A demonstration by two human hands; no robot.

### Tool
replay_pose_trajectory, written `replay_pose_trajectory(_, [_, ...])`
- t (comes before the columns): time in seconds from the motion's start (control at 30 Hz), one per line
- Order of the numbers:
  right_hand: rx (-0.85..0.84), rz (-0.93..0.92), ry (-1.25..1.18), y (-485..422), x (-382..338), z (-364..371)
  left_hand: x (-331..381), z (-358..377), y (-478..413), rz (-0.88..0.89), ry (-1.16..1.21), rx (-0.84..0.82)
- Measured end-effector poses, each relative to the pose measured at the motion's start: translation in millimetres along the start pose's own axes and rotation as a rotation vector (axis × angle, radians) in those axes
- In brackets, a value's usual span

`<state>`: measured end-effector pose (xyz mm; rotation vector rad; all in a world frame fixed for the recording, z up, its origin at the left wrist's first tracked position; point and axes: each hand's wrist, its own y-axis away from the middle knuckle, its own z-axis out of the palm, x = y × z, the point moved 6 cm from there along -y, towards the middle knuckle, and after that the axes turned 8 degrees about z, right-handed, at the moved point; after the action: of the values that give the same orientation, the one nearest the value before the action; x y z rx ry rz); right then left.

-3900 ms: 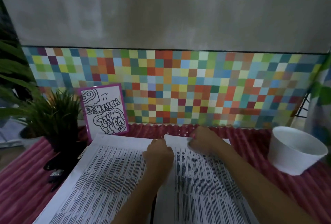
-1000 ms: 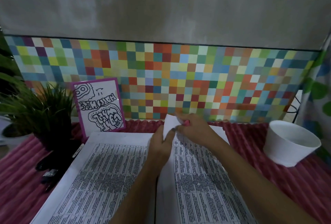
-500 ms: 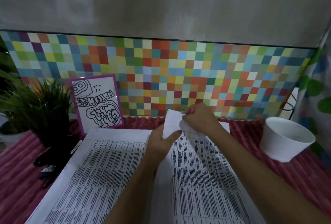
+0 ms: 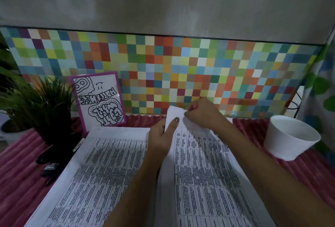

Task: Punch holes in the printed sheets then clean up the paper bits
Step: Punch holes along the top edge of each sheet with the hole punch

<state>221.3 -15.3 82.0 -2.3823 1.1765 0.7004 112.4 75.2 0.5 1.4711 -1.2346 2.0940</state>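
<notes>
Two piles of printed sheets lie side by side on the pink ribbed cloth: the left pile flat, the right pile with its far left corner lifted. My right hand pinches that raised corner at its top edge. My left hand grips the same corner from the left, thumb pressed on the sheet's face. A black hole punch rests at the left, beside the plant pot, apart from both hands. No loose paper bits are visible.
A white bowl stands at the right on the pink cloth. A potted plant and a purple-framed drawing stand at the back left against the multicoloured tiled wall. A curtain hangs at the far right edge.
The far corner of the right pile has been lifted off the table by both hands and held up; my right hand rose slightly with it. The view has tilted a little.
</notes>
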Motion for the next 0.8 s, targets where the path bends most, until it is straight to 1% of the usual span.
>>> replay_pose_trajectory(0.1, [0.091,0.095,-0.087,-7.2,7.4,-8.5,-5.5,3.6,1.6,-0.125,-0.020,-0.066])
replay_pose_trajectory(0.17, [0.120,0.159,-0.144,-13.4,14.3,-13.2,-10.8,5.0,3.6,-0.198,-0.047,-0.115])
replay_pose_trajectory(0.3, [0.089,0.253,-0.194,-20.1,23.2,-21.3,-15.8,-3.6,3.3,-0.316,-0.072,-0.052])
replay_pose_trajectory(0.4, [0.020,0.282,-0.257,-19.3,25.7,-26.6,-14.6,-5.8,2.8,-0.331,-0.061,-0.134])
replay_pose_trajectory(0.5, [-0.036,0.319,-0.354,-19.8,29.9,-28.1,-10.7,-2.2,5.8,-0.360,0.078,-0.218])
replay_pose_trajectory(0.6, [-0.034,0.348,-0.354,-22.0,34.1,-29.3,-7.7,-0.1,10.1,-0.405,0.177,-0.329])
replay_pose_trajectory(0.7, [-0.015,0.360,-0.292,-22.7,32.8,-30.9,-12.4,-2.9,10.9,-0.411,0.102,-0.388])
replay_pose_trajectory(0.8, [-0.012,0.363,-0.229,-27.2,32.1,-26.0,-17.8,-6.3,11.9,-0.416,0.018,-0.383])
